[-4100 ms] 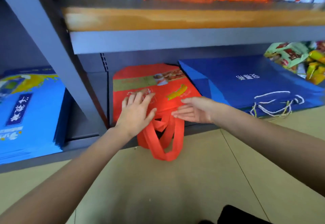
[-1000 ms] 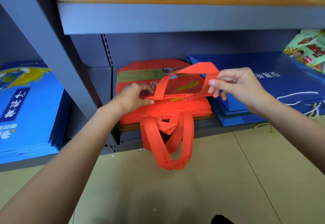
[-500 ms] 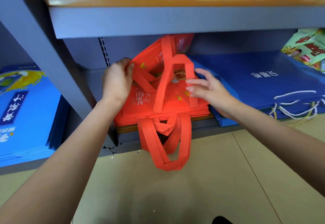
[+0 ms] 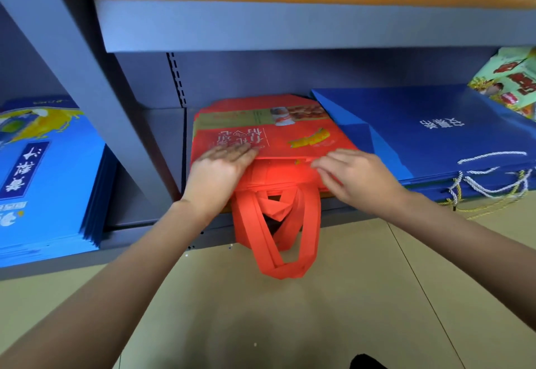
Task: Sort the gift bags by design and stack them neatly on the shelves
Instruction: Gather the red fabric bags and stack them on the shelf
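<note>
A stack of red fabric gift bags lies flat on the bottom shelf, its red handles hanging over the front edge toward the floor. My left hand lies flat with straight fingers on the near left part of the top red bag. My right hand rests on the near right edge of the same bag, fingers lightly bent and holding nothing. To the right sits a stack of dark blue bags with white cord handles. A light blue stack lies in the left bay.
A grey shelf upright separates the left bay from the red stack. The shelf board above overhangs the bags. Green snack packets sit at the far right. Beige floor tiles spread in front.
The top red bag, lifted and flipped half a second ago, now lies flat on the stack. Both hands have let go of its handles and come down onto it.
</note>
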Demonstrator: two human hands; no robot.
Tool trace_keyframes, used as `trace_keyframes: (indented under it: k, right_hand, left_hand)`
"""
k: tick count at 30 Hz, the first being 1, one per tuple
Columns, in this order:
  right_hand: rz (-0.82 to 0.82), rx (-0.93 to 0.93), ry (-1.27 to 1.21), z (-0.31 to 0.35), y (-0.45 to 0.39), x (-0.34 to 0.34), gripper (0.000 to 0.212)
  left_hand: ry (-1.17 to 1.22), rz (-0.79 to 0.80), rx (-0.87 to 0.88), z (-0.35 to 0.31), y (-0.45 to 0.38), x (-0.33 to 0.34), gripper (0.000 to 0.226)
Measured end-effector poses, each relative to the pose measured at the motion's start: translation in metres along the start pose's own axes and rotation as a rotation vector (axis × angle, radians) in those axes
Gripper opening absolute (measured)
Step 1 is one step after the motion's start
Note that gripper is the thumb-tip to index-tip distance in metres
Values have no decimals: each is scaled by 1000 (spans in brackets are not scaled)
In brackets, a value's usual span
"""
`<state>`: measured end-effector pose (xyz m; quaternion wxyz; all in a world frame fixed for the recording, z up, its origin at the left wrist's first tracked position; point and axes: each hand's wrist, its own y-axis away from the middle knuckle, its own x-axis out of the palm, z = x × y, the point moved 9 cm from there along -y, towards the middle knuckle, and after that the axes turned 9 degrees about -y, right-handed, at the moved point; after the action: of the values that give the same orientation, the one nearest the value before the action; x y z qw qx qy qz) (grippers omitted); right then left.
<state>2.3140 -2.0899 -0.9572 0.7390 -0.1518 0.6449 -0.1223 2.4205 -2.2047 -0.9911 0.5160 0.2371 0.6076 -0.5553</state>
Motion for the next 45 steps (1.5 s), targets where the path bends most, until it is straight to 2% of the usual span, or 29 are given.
trace_keyframes:
  k: [3, 6, 8, 11, 14, 16, 19, 22, 24, 26, 31, 35, 37, 40, 43, 45]
  right_hand:
    - [-53, 18, 28, -9, 7, -18, 26]
    - [95, 39, 103, -26, -1, 9, 38]
    - [135, 23, 92, -30, -5, 27, 35]
    - [190, -5, -1, -28, -8, 45, 25]
    - [266, 89, -43, -34, -12, 53, 21]
    - [300, 194, -133, -47, -8, 55, 29]
    - [339, 244, -203, -58, 2, 55, 40]
    - [399, 318, -236, -71, 0, 53, 42]
    - [398, 330, -251, -75, -10, 45, 39]
    - [327, 329, -289, -77, -20, 29, 32]
    - [98, 338, -350, -83, -35, -3, 14]
    - [-16, 400, -385, -90, -31, -11, 22]
    - [-96, 315, -299, -80, -22, -24, 28]
    - [-138, 47, -30, -47, 6, -28, 37]
    - [135, -150, 171, -16, 45, 25, 73]
    - [293, -180, 261, -9, 57, 56, 85]
  left_hand:
    - [0, 21, 1, -1, 3, 4, 40]
    - [12, 4, 9, -5, -5, -1, 37]
    - [11, 22, 68, -15, -6, 4, 35]
    - [18, 142, 62, -18, 5, 21, 41]
    - [44, 215, 42, -16, 8, 25, 37]
    - [37, 321, -27, -10, 8, 30, 39]
    - [18, 551, -74, 2, 11, 43, 48]
    - [95, 629, -118, 14, 2, 48, 56]
    - [117, 702, -137, 16, -4, 53, 66]
    - [110, 750, -128, 12, -9, 53, 72]
    - [239, 728, -126, 11, -20, 43, 68]
    - [202, 461, -223, 29, -30, 13, 43]
    - [115, 387, -243, 32, -34, 2, 42]
    - [83, 397, -263, 33, -32, 4, 39]
    - [129, 494, -189, 26, -20, 25, 37]
    - [158, 567, -149, 22, -10, 38, 39]
